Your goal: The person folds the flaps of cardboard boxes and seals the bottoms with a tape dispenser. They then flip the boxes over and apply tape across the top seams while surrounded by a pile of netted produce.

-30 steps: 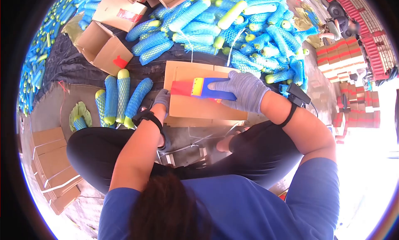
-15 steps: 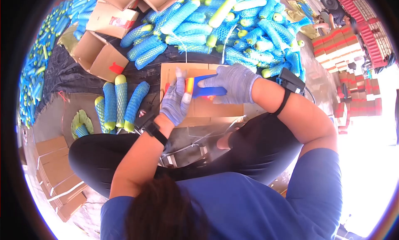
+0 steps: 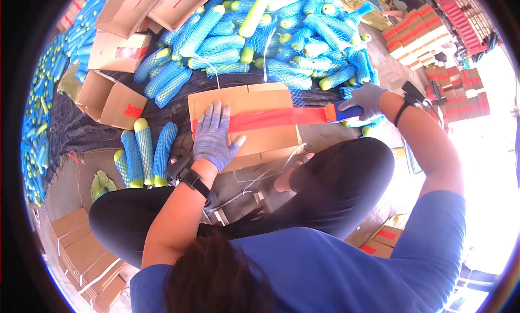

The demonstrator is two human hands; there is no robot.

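A cardboard box point(image 3: 265, 138) lies in front of my crossed legs, its flaps folded over. My left hand point(image 3: 214, 135), in a grey knit glove, presses flat on the box's left part with the fingers spread. Under it starts a strip of red tape point(image 3: 276, 118), stretched taut to the right across the box. The strip runs into a blue tape dispenser point(image 3: 346, 112) with an orange edge, just past the box's right side. My gloved right hand point(image 3: 367, 100) is wrapped round the dispenser.
Long green gourds point(image 3: 142, 150) in blue netting lie left of the box. Beyond it is a big heap of netted gourds point(image 3: 216, 42). Open cartons point(image 3: 116, 99) stand at the upper left, flattened cardboard point(image 3: 89, 253) at the lower left, stacked taped boxes point(image 3: 417, 31) at the upper right.
My right hand has drawn the dispenser rightward, pulling out a long strip of red tape. My left hand has gone from beside the dispenser to flat on the box.
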